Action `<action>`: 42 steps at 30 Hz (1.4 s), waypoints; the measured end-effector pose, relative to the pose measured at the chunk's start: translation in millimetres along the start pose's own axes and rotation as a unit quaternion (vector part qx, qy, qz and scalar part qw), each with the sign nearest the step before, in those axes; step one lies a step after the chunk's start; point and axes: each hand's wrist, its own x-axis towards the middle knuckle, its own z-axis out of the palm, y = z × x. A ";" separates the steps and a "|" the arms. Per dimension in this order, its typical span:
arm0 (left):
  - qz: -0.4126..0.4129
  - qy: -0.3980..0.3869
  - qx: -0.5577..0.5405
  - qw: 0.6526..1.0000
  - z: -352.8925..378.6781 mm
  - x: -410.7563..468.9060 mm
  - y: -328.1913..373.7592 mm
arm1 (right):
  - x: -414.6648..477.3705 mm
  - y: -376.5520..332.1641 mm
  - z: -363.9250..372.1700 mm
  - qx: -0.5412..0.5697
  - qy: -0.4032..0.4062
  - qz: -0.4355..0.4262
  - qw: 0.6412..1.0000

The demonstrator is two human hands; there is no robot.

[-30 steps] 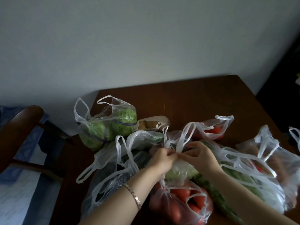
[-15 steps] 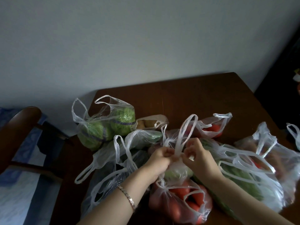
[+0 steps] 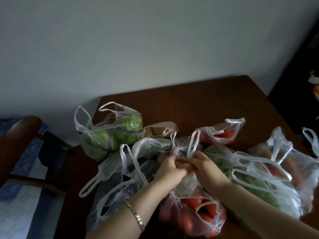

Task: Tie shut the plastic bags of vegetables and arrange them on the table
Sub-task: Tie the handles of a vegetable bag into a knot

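The fingers [image 3: 180,160] of the left hand [image 3: 170,169] and of the right hand [image 3: 204,165] are curled and pinched together on the thin white loop handles [image 3: 192,144] of a clear plastic bag of pale green vegetable [image 3: 187,184]. The hands are pressed knuckle to knuckle, so the exact crossing of the handles is hidden. The loops stand up at 12 o'clock from the fingers, which suggests a knot is being drawn down against the bag's neck. The bag is kept low on the pile, probably so that its weight holds it steady under the pull. A silver chain bracelet [image 3: 137,217] is worn on the left wrist.

Taking the hands as the dial's centre, a clear bag of red tomatoes [image 3: 193,216] lies at 6 o'clock, touching the bag in hand; it looks knotted. At 8 o'clock a crumpled clear bag of dark contents [image 3: 120,185] is slumped, handles loose. At 10 o'clock an open clear bag of round green cabbages [image 3: 110,137] sits at the corner of the dark brown wooden bench [image 3: 207,104]. A small tan bag of potatoes [image 3: 159,129] lies at 11 o'clock, and a second clear bag of tomatoes [image 3: 222,134] gapes at 1 o'clock. A large clear bag of leafy greens [image 3: 255,184] is spread at 4 o'clock. Most bags are judged untied and unarranged, so the task is in its early part. A dark wooden chair [image 3: 19,135] stands at 9 o'clock, off the bench.
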 end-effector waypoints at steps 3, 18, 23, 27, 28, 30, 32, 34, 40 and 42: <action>0.016 0.022 0.038 0.999 1.8 -2.0 -4.0 | -0.4 -8.0 0.6 0.080 0.022 0.062 0.995; 0.028 0.019 -0.006 0.999 5.2 4.8 1.5 | -8.3 -7.6 0.7 0.131 0.154 0.072 0.977; 0.084 0.005 -0.019 0.996 2.4 5.2 -3.6 | -4.6 -5.3 1.8 0.126 0.105 0.060 0.985; 0.160 -0.008 0.086 0.983 -4.3 3.3 -1.5 | -1.6 -5.0 0.5 0.133 0.031 0.121 0.983; 0.177 -0.005 0.099 0.979 -6.2 2.8 -1.9 | 0.1 -4.0 -1.2 0.147 0.002 0.148 0.978; 0.225 0.002 0.114 0.968 -8.9 1.9 -4.0 | 4.5 -0.6 -7.9 0.194 -0.050 0.200 0.959; 0.299 0.012 0.163 0.940 -9.6 -0.5 -8.3 | 7.8 5.8 -15.5 0.253 -0.097 0.251 0.929; 0.355 0.012 0.207 0.912 -10.0 0.8 -15.5 | 6.8 9.2 -22.9 0.285 -0.136 0.279 0.907; 0.341 0.033 0.216 0.914 -1.6 10.1 -31.6 | -2.7 16.0 -28.8 0.355 -0.220 0.250 0.874; 0.264 0.037 0.162 0.950 6.4 10.2 -28.8 | -5.5 19.9 -27.9 0.374 -0.207 0.228 0.875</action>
